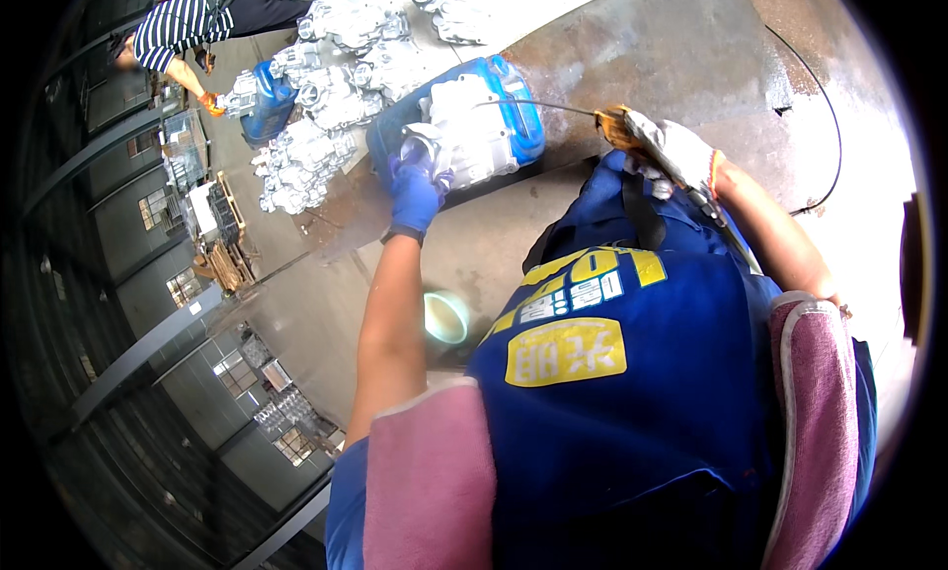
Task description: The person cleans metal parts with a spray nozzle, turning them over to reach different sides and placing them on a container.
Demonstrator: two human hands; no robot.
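A silvery metal casting (474, 126) lies on a blue plastic drum (385, 141) in front of me. My left hand (417, 190), in a blue glove, grips the casting's near left end, its fingers partly hidden against the metal. Closed around a hand-held tool is my right hand (667, 151), in a white and orange glove. A long thin rod (553, 105) runs from that tool leftward, its tip over the casting. From the back of the hand a hose or handle (731, 236) trails down beside my right forearm.
Many similar castings (346, 81) stand on the floor at the far left. Behind them a person in a striped top (183, 32) bends over another blue drum (267, 106). A black cable (837, 126) curves over the floor at right. A pale round container (446, 316) sits near my left forearm.
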